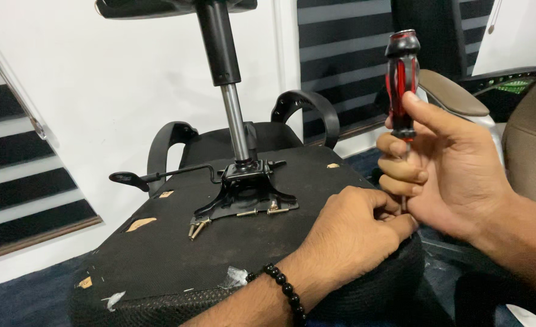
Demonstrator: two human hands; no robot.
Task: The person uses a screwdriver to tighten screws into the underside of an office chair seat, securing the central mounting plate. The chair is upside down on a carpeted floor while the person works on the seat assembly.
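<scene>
Upturned black fabric-covered office chair seat (177, 254), underside facing up, with the black metal tilt mechanism plate (243, 197) and its chrome gas-lift column (234, 121) standing near the middle. Red-and-black handled screwdriver (401, 79) is held upright at the seat's right edge, shaft pointing down, tip hidden behind the fingers. Right hand (449, 169) is closed around the lower handle and shaft, thumb pressed on the grip, fingers curled, wrist coming in from the right. Left hand (352, 233), with a black beaded bracelet (283, 287) at the wrist, lies knuckles-up on the seat edge, fingertips pinched together just at the foot of the shaft; whether they hold a screw or only steady the tip cannot be told. Risks, as judged: the left fingertips sit touching the shaft's working end, so a slip of the tip off whatever it bears on could drive it into them; the cause would be downward pressure with the tip poorly seated or the shaft tilted. The work point is on the rounded rim of the seat, where a tool can skate off the fabric. Several loose brass-coloured screws (198, 228) lie on the sloping underside beside the plate, more near its front edge (262, 211); a jolt to the seat could roll them off to the dark blue carpet floor (26, 297). Torn patches of fabric show pale padding (141, 224).
</scene>
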